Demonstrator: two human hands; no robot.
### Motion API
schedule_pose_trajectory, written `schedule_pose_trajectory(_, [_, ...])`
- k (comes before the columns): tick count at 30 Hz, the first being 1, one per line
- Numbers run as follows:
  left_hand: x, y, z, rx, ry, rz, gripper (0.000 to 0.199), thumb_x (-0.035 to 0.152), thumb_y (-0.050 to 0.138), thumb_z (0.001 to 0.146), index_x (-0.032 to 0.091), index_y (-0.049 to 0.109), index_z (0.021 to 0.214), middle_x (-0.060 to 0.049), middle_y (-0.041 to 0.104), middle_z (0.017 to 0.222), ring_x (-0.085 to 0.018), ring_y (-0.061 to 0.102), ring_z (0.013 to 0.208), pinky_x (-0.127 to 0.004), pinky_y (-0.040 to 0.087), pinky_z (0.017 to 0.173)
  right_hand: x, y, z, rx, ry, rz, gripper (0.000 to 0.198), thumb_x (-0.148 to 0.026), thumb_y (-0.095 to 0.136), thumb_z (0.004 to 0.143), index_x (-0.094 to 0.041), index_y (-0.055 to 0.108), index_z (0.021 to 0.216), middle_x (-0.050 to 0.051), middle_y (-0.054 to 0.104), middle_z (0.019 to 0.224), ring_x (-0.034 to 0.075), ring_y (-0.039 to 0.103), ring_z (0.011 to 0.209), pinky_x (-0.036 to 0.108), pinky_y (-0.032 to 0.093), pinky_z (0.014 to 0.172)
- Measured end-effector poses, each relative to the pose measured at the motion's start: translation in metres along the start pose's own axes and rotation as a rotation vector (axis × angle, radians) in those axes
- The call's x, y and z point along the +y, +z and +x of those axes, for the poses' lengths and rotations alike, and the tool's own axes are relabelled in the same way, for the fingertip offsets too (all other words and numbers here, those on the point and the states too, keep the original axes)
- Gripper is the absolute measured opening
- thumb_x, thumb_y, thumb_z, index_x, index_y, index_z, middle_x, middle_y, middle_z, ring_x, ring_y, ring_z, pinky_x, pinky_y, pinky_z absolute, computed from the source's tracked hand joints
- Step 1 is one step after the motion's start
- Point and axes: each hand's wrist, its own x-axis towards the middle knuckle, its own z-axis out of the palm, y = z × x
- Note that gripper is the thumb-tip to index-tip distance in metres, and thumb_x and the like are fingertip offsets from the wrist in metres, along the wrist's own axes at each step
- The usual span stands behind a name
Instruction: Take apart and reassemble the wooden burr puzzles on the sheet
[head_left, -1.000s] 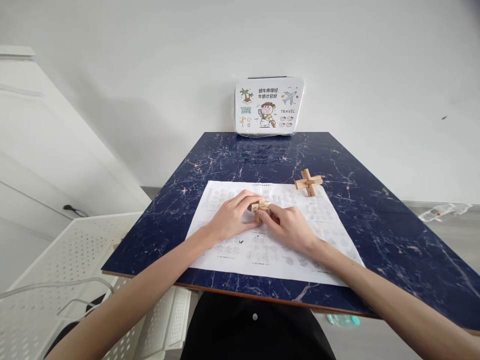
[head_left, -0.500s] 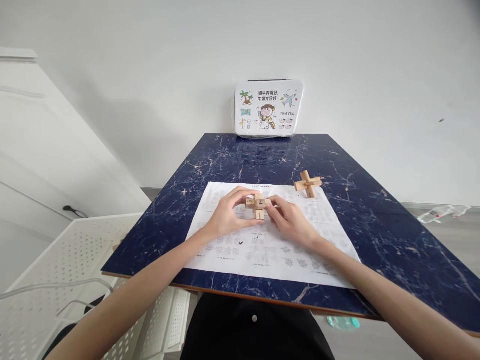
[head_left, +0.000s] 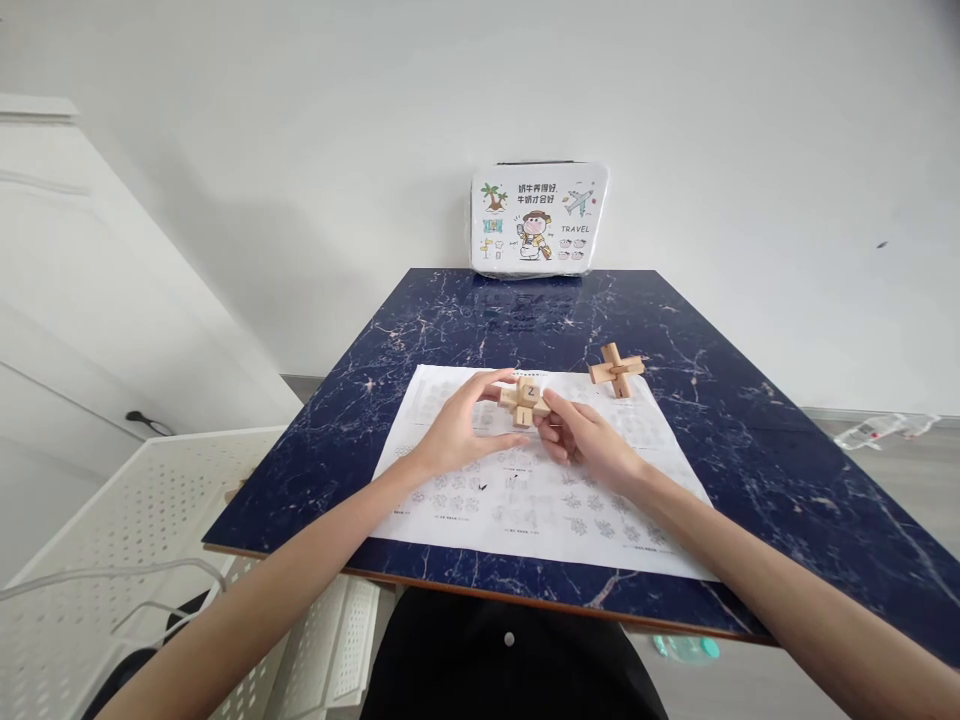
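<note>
A wooden burr puzzle [head_left: 523,413] of interlocked blocks is held over the printed sheet [head_left: 465,520]. The figures 2 and 1 are marked on its block ends. My right hand [head_left: 589,440] pinches the puzzle's right arm between thumb and fingers, the other fingers curled beneath. On the opposite side, my left hand [head_left: 457,425] is spread around the puzzle, thumb and index finger apart. Whether a left fingertip touches its left arm I cannot tell. A second wooden burr puzzle [head_left: 617,370] stands near the sheet's upper right corner.
The dark blue marbled table [head_left: 450,325] bears the sheet of printed diagrams. At its far edge a white cartoon-printed case [head_left: 536,220] leans against the wall. A white perforated surface [head_left: 150,500] with cables lies at left. Below the table is a plastic bottle [head_left: 686,648].
The puzzle has tilted and shifted slightly away from me and to the right. My left thumb and index finger have come off it, while my right hand keeps its grip with fingers lower.
</note>
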Motion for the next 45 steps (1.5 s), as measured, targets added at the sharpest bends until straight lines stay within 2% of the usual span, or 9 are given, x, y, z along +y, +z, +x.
schedule_pose_trajectory(3, [-0.006,0.002,0.0,0.048,-0.074,0.02,0.073,0.04,0.085,0.085,0.031,0.047,0.147,-0.011,0.059,0.146,-0.028,0.066,0.122,-0.051,0.056,0.108,-0.001,-0.005,0.004,0.079,0.038,0.211,0.044,-0.061,0.074,0.089,-0.019,0.063,0.084,-0.006,0.04,0.066,0.008,0.032,0.049,0.024,0.026,0.044])
schedule_pose_trajectory(7, [-0.012,0.004,-0.001,0.098,-0.131,0.08,0.054,0.037,0.079,0.091,0.026,0.052,0.136,-0.011,0.062,0.137,-0.023,0.069,0.112,-0.044,0.059,0.098,-0.005,-0.015,0.009,0.178,0.043,0.449,0.029,-0.042,0.079,0.088,-0.018,0.063,0.087,-0.007,0.038,0.067,0.007,0.025,0.05,0.019,0.024,0.039])
schedule_pose_trajectory(9, [-0.013,0.004,-0.001,0.102,-0.127,0.105,0.046,0.034,0.076,0.092,0.025,0.054,0.132,-0.01,0.062,0.133,-0.021,0.07,0.106,-0.041,0.059,0.094,-0.006,-0.017,0.01,0.212,0.039,0.486,0.026,-0.038,0.08,0.087,-0.019,0.064,0.091,-0.006,0.04,0.068,0.007,0.024,0.05,0.018,0.022,0.038])
schedule_pose_trajectory(12, [-0.01,0.002,0.0,0.06,-0.111,0.134,0.031,0.032,0.069,0.097,0.023,0.059,0.124,-0.009,0.064,0.128,-0.017,0.07,0.095,-0.036,0.059,0.087,-0.007,-0.015,0.009,0.178,0.055,0.379,0.028,-0.039,0.082,0.085,-0.019,0.065,0.096,-0.005,0.043,0.07,0.007,0.028,0.052,0.02,0.023,0.039])
schedule_pose_trajectory(15, [-0.007,0.001,-0.002,-0.06,-0.07,0.229,0.017,0.028,0.06,0.1,0.02,0.063,0.115,-0.005,0.07,0.107,-0.014,0.067,0.077,-0.03,0.056,0.073,-0.006,-0.009,0.005,0.061,0.052,0.201,0.031,-0.045,0.081,0.086,-0.019,0.065,0.093,-0.004,0.045,0.071,0.008,0.032,0.054,0.023,0.025,0.044])
schedule_pose_trajectory(18, [-0.007,0.0,-0.007,-0.242,0.051,0.389,0.017,0.024,0.055,0.101,0.02,0.068,0.112,0.001,0.068,0.077,-0.012,0.06,0.06,-0.026,0.048,0.061,-0.004,-0.003,0.001,-0.013,0.032,0.042,0.035,-0.052,0.077,0.087,-0.02,0.063,0.087,-0.004,0.047,0.072,0.009,0.036,0.055,0.027,0.028,0.049])
schedule_pose_trajectory(20, [-0.01,0.0,-0.01,-0.312,0.113,0.475,0.019,0.023,0.053,0.101,0.021,0.069,0.112,0.004,0.065,0.066,-0.011,0.056,0.053,-0.024,0.042,0.056,-0.004,-0.001,0.001,-0.035,0.028,-0.03,0.037,-0.055,0.076,0.087,-0.021,0.062,0.087,-0.004,0.048,0.073,0.009,0.039,0.056,0.028,0.03,0.051])
schedule_pose_trajectory(27, [-0.011,-0.001,-0.011,-0.301,0.155,0.553,0.023,0.024,0.051,0.102,0.019,0.07,0.113,0.005,0.065,0.062,-0.009,0.051,0.046,-0.023,0.035,0.05,-0.003,-0.003,0.0,-0.071,0.026,-0.076,0.036,-0.054,0.074,0.091,-0.021,0.061,0.084,-0.003,0.05,0.073,0.01,0.042,0.056,0.029,0.032,0.053])
schedule_pose_trajectory(45, [-0.009,-0.001,-0.01,-0.288,0.187,0.556,0.024,0.025,0.049,0.103,0.019,0.071,0.11,0.005,0.065,0.061,-0.009,0.051,0.046,-0.023,0.036,0.049,-0.006,0.0,-0.002,-0.058,0.034,-0.113,0.037,-0.055,0.073,0.09,-0.023,0.059,0.083,-0.002,0.05,0.075,0.011,0.041,0.057,0.03,0.034,0.053])
